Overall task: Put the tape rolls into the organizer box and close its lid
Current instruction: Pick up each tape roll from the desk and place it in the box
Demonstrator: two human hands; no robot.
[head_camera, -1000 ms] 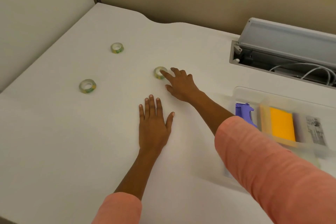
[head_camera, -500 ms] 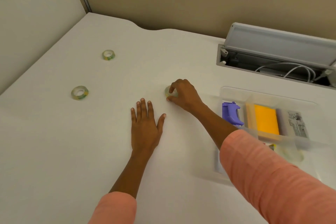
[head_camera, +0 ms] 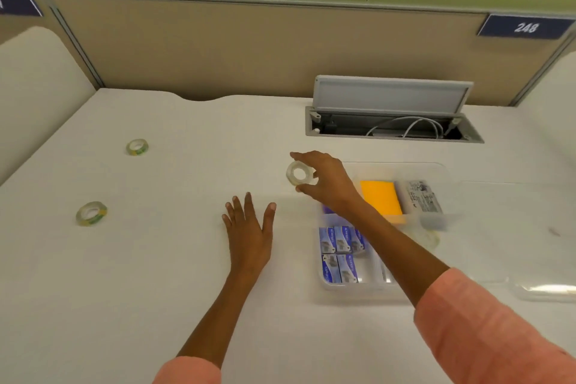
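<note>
My right hand [head_camera: 327,184] holds a clear tape roll [head_camera: 300,175] between thumb and fingers, lifted above the white desk just left of the organizer box [head_camera: 442,171]. The box is clear plastic with compartments, open, and its transparent lid [head_camera: 530,287] lies flat to its right. My left hand [head_camera: 249,234] rests flat on the desk, fingers spread, holding nothing. Two more tape rolls lie on the desk to the left: one far [head_camera: 137,147] and one nearer [head_camera: 91,213].
Inside the box are an orange pad [head_camera: 381,199], small blue boxes [head_camera: 341,252] and a labelled white item [head_camera: 420,196]. An open cable hatch [head_camera: 392,131] with white cables sits in the desk behind the box. Beige partition panels bound the desk at the back and left.
My right hand closed on the middle tape roll, lifted it off the desk and carried it right toward the box. The head view rose and shifted right. My left hand stayed flat.
</note>
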